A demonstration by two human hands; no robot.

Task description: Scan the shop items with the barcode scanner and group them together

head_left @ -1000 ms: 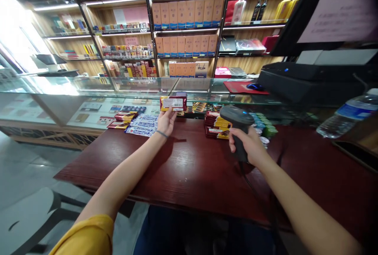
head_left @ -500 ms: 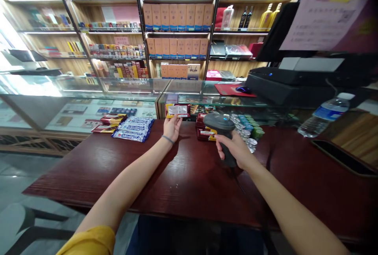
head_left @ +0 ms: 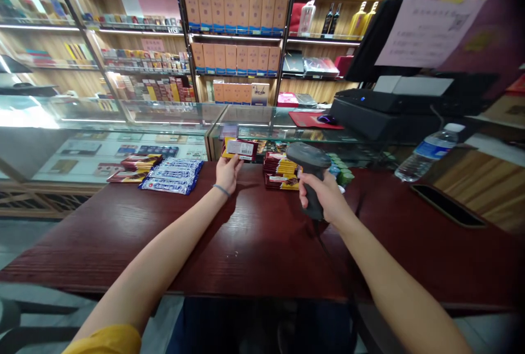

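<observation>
My left hand [head_left: 228,172] pinches the lower edge of a dark red and yellow snack packet [head_left: 241,149], its pale label and barcode turned toward me. My right hand [head_left: 322,192] is wrapped round the grip of a black barcode scanner [head_left: 308,156], whose head points left. A stack of similar red and yellow packets [head_left: 280,170] lies just left of the scanner. On the left of the table are more such packets [head_left: 137,165] beside blue and white wrapped bars [head_left: 173,174]. Green-topped small containers [head_left: 343,176] are partly hidden behind my right hand.
The dark red table [head_left: 246,244] spans the front. A glass display counter [head_left: 172,110] stands behind it. To the right are a water bottle [head_left: 430,152], a phone-like black slab [head_left: 448,205], a black machine [head_left: 369,113] and a mouse [head_left: 327,119]. The scanner's cable hangs toward me.
The view has shifted a little, so most things sit further left. The packet's label and barcode show more clearly. Both hands keep their holds, and the scanner's head now covers more of the small containers.
</observation>
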